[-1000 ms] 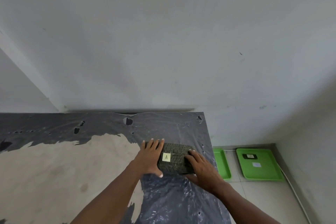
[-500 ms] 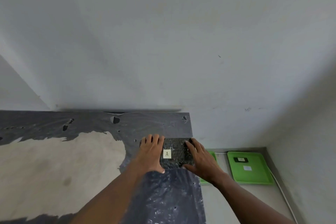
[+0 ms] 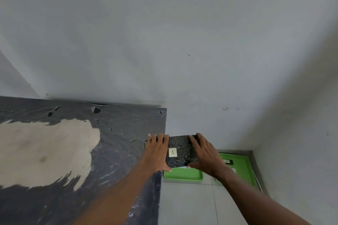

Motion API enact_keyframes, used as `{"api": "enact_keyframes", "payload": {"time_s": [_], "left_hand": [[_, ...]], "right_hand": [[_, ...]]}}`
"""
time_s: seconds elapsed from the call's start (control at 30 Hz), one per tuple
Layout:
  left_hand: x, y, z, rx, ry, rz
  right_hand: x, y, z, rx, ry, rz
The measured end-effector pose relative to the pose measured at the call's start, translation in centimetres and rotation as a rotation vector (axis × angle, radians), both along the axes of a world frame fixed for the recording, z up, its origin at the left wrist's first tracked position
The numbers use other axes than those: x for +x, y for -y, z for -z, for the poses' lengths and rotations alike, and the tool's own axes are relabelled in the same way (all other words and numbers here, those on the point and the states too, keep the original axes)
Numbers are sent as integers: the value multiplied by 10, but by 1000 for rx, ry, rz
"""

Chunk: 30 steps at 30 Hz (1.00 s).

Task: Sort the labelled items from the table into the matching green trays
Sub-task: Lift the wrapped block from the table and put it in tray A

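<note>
The dark, rectangular, film-wrapped block [image 3: 181,150] bearing a pale square label marked "A" [image 3: 172,152] is held clear of the grey-sheeted surface [image 3: 117,151], past its right edge and above the nearer flat green plastic tray [image 3: 183,174] on the tiled floor [image 3: 192,202]. The left hand [image 3: 156,153] grasps the block's left end and the right hand [image 3: 205,155] its right end; each grip is closed on the block, fingers over the top and thumbs under the near edge. A second green tray [image 3: 245,168], just beside the first toward the corner, carries a small dark item; its label cannot be read, and no marking is visible on the nearer tray. Judgement: the step in hand is carrying the block down to its matching tray. To do it well, confirm the tray marking before lowering, keep the block level between both hands, bring it fully inside the rim, and let go only once it rests flat.
</note>
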<state>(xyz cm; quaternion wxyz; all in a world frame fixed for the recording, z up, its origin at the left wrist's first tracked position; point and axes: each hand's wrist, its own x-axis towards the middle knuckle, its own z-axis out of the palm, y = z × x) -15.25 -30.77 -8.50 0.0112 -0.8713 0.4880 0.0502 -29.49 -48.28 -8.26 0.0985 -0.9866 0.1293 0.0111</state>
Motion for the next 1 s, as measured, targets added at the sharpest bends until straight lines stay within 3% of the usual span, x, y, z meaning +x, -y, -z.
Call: {"api": "enact_keyframes", "payload": {"time_s": [0.63,1.0], "left_hand": [[-72,68,33,4,32,190],[-114,142,82,62,-48,91]], "right_hand": [[-101,33,21,26,-35,206],[-140,119,79,83,-49,128]]}}
